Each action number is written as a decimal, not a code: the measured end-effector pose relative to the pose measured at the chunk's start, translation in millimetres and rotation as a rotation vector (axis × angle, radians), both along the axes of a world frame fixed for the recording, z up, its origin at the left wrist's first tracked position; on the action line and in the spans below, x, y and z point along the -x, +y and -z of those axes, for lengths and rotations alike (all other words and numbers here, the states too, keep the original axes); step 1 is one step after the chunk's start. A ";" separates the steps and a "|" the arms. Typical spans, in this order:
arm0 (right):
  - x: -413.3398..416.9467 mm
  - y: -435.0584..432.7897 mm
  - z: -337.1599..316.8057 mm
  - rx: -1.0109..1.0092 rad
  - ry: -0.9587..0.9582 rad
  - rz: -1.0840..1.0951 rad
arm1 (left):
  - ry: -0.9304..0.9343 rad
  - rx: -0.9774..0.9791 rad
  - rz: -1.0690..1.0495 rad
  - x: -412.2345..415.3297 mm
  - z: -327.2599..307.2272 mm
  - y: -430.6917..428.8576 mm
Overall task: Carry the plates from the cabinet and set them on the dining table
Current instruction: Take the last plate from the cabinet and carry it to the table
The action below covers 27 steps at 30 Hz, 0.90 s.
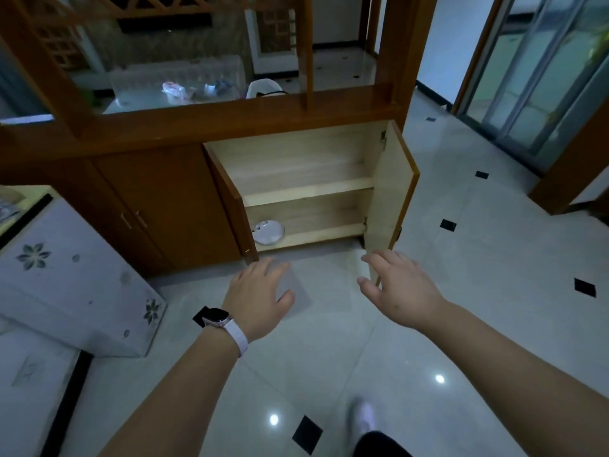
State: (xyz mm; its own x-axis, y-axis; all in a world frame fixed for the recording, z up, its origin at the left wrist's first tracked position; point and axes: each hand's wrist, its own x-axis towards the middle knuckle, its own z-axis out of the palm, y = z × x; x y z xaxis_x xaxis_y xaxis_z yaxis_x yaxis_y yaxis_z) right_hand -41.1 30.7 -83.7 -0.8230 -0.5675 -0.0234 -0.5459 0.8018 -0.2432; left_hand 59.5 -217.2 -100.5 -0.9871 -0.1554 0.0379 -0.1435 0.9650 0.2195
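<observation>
A low wooden cabinet [309, 192] stands with both doors swung open. On its bottom shelf, at the left, lies a small stack of white plates [268, 231]; the upper shelf looks bare. My left hand [258, 296], with a watch on the wrist, hovers palm down above the floor just in front of the left door. My right hand [398, 285] reaches out beside the lower edge of the right door [390, 196]. Both hands hold nothing and their fingers are spread.
A table draped in a white flowered cloth [66, 278] sits at the left. Closed brown cabinet doors [158, 206] adjoin the open one. Glossy tiled floor [478, 291] stretches right toward sliding glass doors [540, 77]. My foot [362, 417] shows below.
</observation>
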 end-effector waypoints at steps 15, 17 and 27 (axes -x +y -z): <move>331.8 -98.9 75.4 0.010 -0.140 -0.144 | -0.115 -0.042 -0.187 302.8 50.8 -62.7; 365.5 -110.1 79.3 0.007 -0.157 -0.172 | -0.113 -0.058 -0.213 340.1 50.3 -66.2; 469.3 -191.2 88.9 -0.041 -0.167 -0.320 | -0.092 0.027 -0.271 430.1 41.7 -111.0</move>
